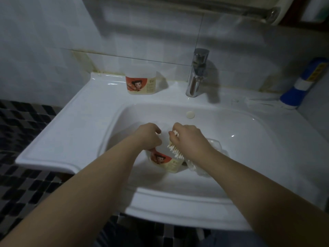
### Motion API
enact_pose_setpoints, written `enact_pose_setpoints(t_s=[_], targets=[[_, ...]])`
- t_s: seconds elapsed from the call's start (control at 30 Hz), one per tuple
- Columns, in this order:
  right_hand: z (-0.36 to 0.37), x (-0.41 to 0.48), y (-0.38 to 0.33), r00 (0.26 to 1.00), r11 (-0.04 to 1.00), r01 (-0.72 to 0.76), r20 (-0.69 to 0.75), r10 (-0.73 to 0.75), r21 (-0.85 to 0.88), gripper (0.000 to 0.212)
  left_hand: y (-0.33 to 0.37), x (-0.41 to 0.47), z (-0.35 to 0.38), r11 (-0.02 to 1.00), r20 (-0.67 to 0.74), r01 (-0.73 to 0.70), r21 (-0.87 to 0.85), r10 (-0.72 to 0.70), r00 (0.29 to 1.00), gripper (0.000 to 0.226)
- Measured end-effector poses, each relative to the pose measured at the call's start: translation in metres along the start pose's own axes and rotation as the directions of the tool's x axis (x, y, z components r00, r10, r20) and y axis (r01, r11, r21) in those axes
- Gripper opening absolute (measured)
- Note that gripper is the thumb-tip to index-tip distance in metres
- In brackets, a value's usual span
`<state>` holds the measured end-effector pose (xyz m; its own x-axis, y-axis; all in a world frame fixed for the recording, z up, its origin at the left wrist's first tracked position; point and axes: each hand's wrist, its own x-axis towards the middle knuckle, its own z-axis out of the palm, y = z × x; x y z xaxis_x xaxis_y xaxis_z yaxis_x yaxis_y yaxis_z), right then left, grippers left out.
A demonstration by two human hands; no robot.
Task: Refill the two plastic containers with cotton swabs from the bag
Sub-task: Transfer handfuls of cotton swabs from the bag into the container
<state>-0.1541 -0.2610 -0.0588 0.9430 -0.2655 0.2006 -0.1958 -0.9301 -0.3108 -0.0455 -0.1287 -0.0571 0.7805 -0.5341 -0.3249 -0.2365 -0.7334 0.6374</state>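
Left hand (148, 134) grips the open container (165, 161), which stands in the sink (89, 113) basin, in front of the faucet (196, 73). Right hand (188, 138) clutches a bundle of cotton swabs (175, 150) at that container's mouth. The bag (213, 145) lies beneath the right wrist. Second container (140, 82) stands left of the faucet.

Left hand (148, 134) and right hand (188, 138): both bare. Left forearm (99, 179) and right forearm (249, 180): uncovered from the wrist to the picture's edge. The forearms are narrow at the wrist and widen evenly toward the elbow. A patch of dull blue-grey cloth (231, 240) shows at the bottom edge. It may be clothing, but the dim light leaves its kind unclear.
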Motion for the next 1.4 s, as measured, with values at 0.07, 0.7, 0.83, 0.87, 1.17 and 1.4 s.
enact_pose_setpoints(t_s=[0.07, 0.7, 0.83, 0.87, 1.17, 1.4], targets=[[0.002, 0.001, 0.003, 0.999, 0.998, -0.03, 0.01, 0.031, -0.063, 0.027, -0.001, 0.0, 0.001, 0.999, 0.013, -0.007, -0.035, 0.007, 1.0, 0.05], [0.009, 0.0, -0.005, 0.983, 0.951, -0.096, 0.125, 0.138, -0.294, 0.014, -0.003, 0.001, 0.008, 0.997, 0.087, -0.066, -0.031, 0.068, 0.994, 0.06], [0.004, -0.007, -0.004, 0.985, 0.924, -0.024, 0.149, 0.087, -0.381, 0.031, -0.004, 0.002, 0.008, 0.996, 0.093, -0.051, -0.072, 0.057, 0.994, 0.063], [0.003, -0.008, -0.004, 0.982, 0.92, -0.016, 0.169, 0.089, -0.392, 0.038, -0.004, 0.002, 0.008, 0.997, 0.091, -0.046, -0.07, 0.052, 0.994, 0.066], [-0.007, -0.026, -0.012, 0.85, 0.917, 0.056, 0.5, 0.164, -0.396, 0.099, -0.006, 0.0, 0.008, 0.996, 0.086, -0.028, -0.082, 0.035, 0.996, 0.068], [-0.041, -0.018, -0.004, 0.9, 0.962, 0.08, 0.434, 0.042, -0.26, 0.072, -0.005, -0.005, 0.005, 0.998, 0.087, -0.054, 0.029, 0.051, 0.995, 0.06]])
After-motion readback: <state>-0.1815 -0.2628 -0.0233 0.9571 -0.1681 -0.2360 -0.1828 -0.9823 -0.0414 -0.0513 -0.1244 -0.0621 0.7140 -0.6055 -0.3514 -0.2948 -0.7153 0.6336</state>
